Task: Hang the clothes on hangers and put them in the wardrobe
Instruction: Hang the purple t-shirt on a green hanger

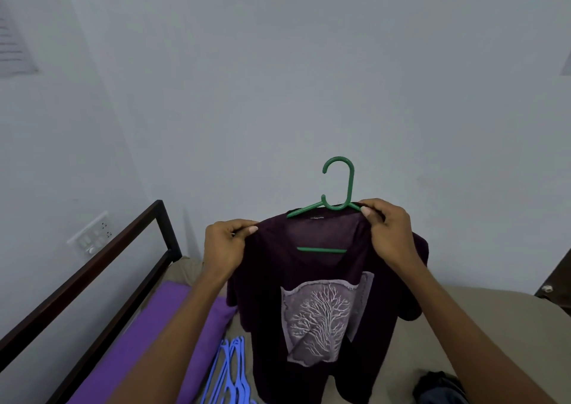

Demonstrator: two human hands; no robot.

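A dark maroon T-shirt [268, 283] with a pale tree print hangs in the air in front of me over a bed. A green plastic hanger [338, 184] sits inside its neck, hook upright above the collar, its lower bar showing through the neck opening. My left hand [227, 247] pinches the shirt's left shoulder. My right hand [391, 230] pinches the right shoulder over the hanger's arm. The hanger's left arm pokes out above the collar.
Below lies a bed with a beige sheet [494, 317] and a dark metal headboard frame [102, 267] at left. A purple cloth [160, 320] and several blue hangers [230, 369] lie on it. Dark clothing [438, 386] sits at lower right. A switch panel [91, 237] is on the wall.
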